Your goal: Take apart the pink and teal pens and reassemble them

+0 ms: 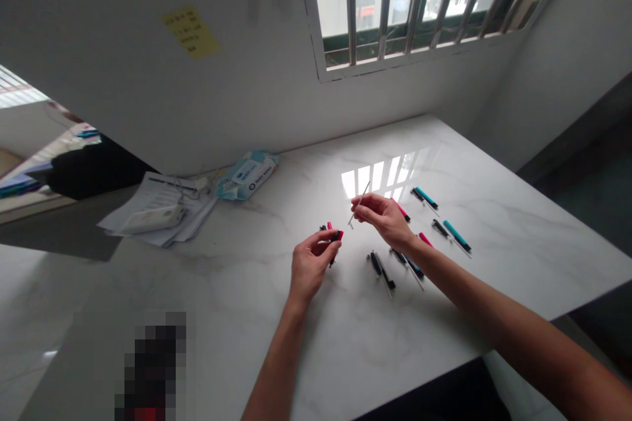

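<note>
Writing on the yellow note (191, 31) and the wipes pack (247, 175) is too small to read.

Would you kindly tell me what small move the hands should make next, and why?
Probably bring the thin refill in the right hand toward the red pen body pinched in the left hand and line them up: the two are apart, and the refill's lower end slants toward it.

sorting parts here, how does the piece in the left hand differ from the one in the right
The pen piece in the left hand is thick, red and black; the rod in the right hand is very thin and pale. The pen piece is partly covered by fingers; the rod sticks out past them, tilted upward. Both are pinched above the table.
</note>
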The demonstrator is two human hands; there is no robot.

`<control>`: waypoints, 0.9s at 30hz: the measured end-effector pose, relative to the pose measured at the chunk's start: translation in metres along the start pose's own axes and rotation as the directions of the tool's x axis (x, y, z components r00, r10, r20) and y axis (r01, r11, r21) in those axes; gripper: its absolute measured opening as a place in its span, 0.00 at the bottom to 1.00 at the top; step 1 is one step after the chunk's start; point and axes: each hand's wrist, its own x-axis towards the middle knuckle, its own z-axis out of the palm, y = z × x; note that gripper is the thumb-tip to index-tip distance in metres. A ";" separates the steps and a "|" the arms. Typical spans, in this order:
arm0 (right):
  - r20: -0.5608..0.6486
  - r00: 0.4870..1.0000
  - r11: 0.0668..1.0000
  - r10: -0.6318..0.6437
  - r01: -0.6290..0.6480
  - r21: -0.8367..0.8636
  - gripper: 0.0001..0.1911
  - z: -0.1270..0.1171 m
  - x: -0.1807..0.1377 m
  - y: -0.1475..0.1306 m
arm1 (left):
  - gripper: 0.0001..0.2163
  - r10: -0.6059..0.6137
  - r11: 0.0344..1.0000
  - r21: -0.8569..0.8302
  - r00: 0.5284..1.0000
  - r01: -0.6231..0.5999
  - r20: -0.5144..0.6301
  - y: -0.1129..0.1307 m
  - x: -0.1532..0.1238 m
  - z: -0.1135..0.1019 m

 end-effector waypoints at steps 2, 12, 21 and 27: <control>-0.005 1.000 1.000 0.022 -0.022 0.014 0.18 0.001 -0.001 0.000 | 0.16 0.003 1.000 -0.011 1.000 -0.003 0.000 0.001 0.000 0.001; 0.227 0.973 0.976 -0.046 0.092 -0.198 0.21 0.003 -0.008 0.002 | 0.15 0.017 0.997 -0.073 1.000 -0.015 0.022 -0.001 0.000 0.001; 0.483 0.869 0.474 -0.110 0.473 -0.743 0.29 -0.013 0.003 0.024 | 0.17 0.015 0.822 -0.568 0.999 -0.041 -0.050 0.007 0.003 -0.019; 0.508 0.861 0.506 -0.028 0.450 -0.736 0.19 -0.013 0.007 0.034 | 0.16 0.026 0.815 -0.577 0.999 -0.049 -0.048 0.007 0.003 -0.020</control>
